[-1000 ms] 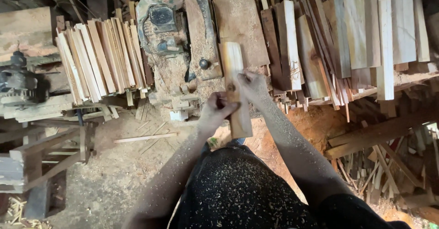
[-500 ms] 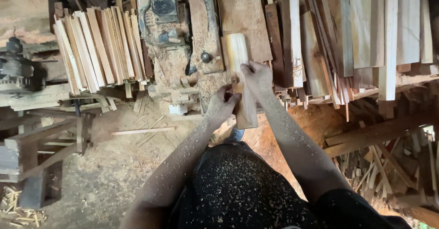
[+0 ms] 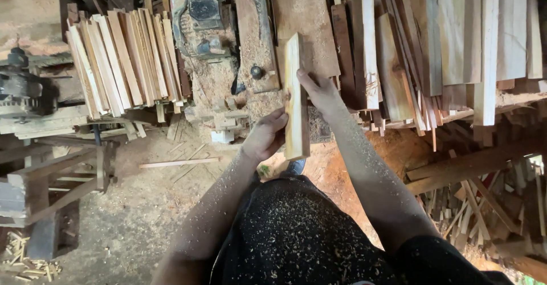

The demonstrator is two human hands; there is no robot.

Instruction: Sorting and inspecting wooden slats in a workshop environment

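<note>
Head view, looking straight down: the left hand (image 3: 263, 137) has its fingers curled against the left face of a pale wooden board (image 3: 295, 100), near the board's lower end, with the thumb side toward the body. The right hand (image 3: 320, 91) sits higher up, its fingers pressed on the board's right face about halfway along. Both hands are closed on the same piece from opposite sides; how far the fingertips wrap behind it cannot be told from here.

The board stands on its narrow edge, so only the thin edge and a sliver of one face show. Its long axis runs away from the person, nearly square to the near edge of the saw bench (image 3: 305, 17), leaning slightly left at the far end. The near end overhangs that edge and hangs above the person's lap; the far end rests on the sawdust-covered bench top. The right hand is the farther of the two along the board, the left the nearer to the body.

Just left of the board, on the bench, lies a small dark knob (image 3: 257, 72), and beyond it a dusty motor housing (image 3: 203, 17). Toward the bench's left side leans a stack of short slats (image 3: 122, 60). To the right, well apart from the hands, long planks (image 3: 456, 34) lie side by side, parallel to the held board. Below, the person's dark apron (image 3: 296, 234) is flecked with shavings.
</note>
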